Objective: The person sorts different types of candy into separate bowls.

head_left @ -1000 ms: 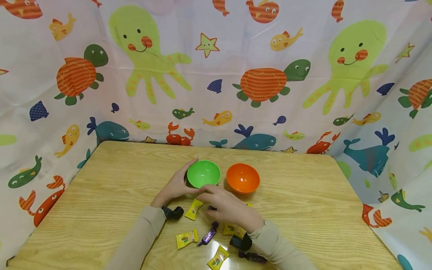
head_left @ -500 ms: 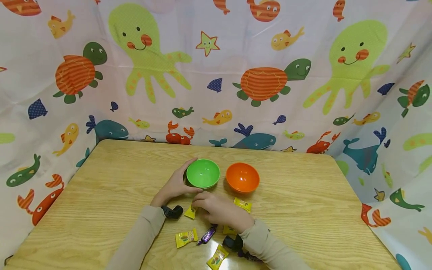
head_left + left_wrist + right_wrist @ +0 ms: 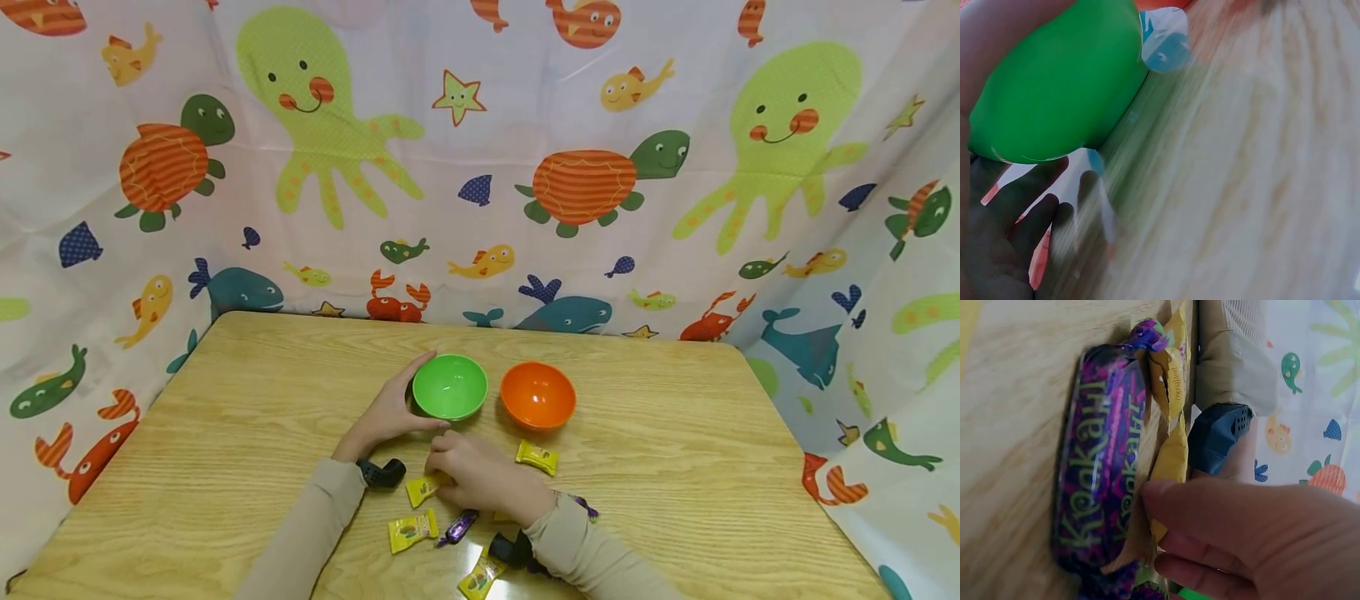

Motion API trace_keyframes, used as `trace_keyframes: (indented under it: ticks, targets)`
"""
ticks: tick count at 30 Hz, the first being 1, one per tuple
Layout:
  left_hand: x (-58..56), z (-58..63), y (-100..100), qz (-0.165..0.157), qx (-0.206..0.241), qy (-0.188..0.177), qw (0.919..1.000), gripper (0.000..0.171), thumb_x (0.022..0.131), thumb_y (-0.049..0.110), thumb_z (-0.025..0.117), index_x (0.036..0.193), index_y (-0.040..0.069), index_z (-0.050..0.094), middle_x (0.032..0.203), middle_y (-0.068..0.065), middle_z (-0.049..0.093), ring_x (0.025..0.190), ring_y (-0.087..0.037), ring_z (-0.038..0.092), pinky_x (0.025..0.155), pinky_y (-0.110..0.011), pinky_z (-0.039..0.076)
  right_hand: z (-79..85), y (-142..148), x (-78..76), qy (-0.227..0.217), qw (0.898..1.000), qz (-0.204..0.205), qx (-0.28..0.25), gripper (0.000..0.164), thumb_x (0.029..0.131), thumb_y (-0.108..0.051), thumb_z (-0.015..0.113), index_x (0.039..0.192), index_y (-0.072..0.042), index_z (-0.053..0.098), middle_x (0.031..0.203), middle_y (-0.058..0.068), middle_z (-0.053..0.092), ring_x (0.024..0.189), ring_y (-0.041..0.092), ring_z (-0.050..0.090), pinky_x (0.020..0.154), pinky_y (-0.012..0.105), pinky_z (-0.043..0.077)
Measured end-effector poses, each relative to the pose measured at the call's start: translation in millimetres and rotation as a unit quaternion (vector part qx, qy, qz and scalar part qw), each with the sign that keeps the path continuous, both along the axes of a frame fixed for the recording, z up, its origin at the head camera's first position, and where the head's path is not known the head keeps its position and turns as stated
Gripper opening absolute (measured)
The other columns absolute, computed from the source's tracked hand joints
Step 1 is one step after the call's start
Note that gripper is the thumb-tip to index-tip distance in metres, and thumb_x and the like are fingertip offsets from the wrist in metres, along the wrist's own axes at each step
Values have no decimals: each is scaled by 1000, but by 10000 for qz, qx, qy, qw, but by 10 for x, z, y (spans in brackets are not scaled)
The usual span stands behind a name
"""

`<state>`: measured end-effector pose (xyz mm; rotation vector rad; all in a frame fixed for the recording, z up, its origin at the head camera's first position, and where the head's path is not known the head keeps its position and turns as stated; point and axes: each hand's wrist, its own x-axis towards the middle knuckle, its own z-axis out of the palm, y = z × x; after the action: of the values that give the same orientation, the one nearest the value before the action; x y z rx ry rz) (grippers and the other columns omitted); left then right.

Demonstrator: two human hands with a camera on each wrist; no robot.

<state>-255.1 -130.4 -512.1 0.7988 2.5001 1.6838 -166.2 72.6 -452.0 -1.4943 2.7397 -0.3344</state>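
The left hand (image 3: 384, 414) holds the green bowl (image 3: 450, 387) from its left side, thumb at the near side and fingers reaching round the far side. In the left wrist view, fingertips (image 3: 1054, 167) touch under the curved bowl wall. Low over the table, the right hand (image 3: 487, 477) pinches one end of a yellow-wrapped candy (image 3: 420, 491). In the right wrist view, its thumb (image 3: 1166, 494) lies against the yellow wrapper (image 3: 1172, 453), beside a large purple-wrapped candy (image 3: 1100, 456). The other fingers are partly hidden.
An orange bowl (image 3: 538, 396) stands right of the green one. Several other candies lie about: a yellow one (image 3: 537, 457) near the orange bowl, another yellow one (image 3: 412, 531) at front left, a purple one (image 3: 457, 527) nearby. A printed curtain (image 3: 495, 200) hangs behind the wooden table (image 3: 660, 433).
The right hand has come down and slightly left to the yellow candy, which has shifted a little towards the front. Another yellow candy near the orange bowl is uncovered. The left hand stays at the green bowl.
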Motion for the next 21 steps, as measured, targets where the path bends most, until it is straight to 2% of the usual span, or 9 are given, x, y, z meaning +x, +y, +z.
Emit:
trace_keyframes:
  ticks: [2,6,8,13,17,21]
  targets:
    - [6,5,-3,6,-1,1,10000,112,67,32,94,156,37,26,154,0,39,139,-26,39,113,-55,30,0,-7,5,3,9999,-71,86,20,78,-22,83,97,-18,75,93,-8,60,85,6,55,75,17,46]
    - [20,10,-7,-34,35,-15,10000,112,68,28,94,158,28,26,155,-3,39,138,-27,40,112,-55,30,17,-4,12,22,9999,-67,81,21,76,-24,84,94,-17,74,92,-9,59,85,6,51,73,16,43]
    - [23,7,-6,-61,73,-13,10000,112,69,24,93,158,22,26,155,-5,38,138,-29,40,112,-56,30,49,14,14,-12,10000,3,-79,21,76,-23,84,93,-16,73,93,-8,59,85,6,50,74,16,43]
    - [31,-2,4,-69,22,9,10000,110,70,19,92,158,16,26,156,-7,37,139,-32,39,112,-58,30,203,81,27,-295,9969,114,-724,20,78,-17,81,95,-13,72,95,-4,59,83,6,50,75,16,43]
    - [45,-3,18,-58,-50,37,10000,111,70,21,92,158,13,25,157,-7,34,140,-31,37,112,-57,30,364,153,27,-567,9922,-95,-1103,20,79,-12,79,98,-10,72,96,-2,60,77,7,49,69,15,43]
    - [75,6,16,-43,6,24,10000,112,70,23,93,158,12,25,158,-7,33,140,-30,37,113,-56,30,488,210,-6,-606,9881,-352,-1371,19,80,-11,78,98,-11,71,95,-3,58,76,8,51,69,16,45]
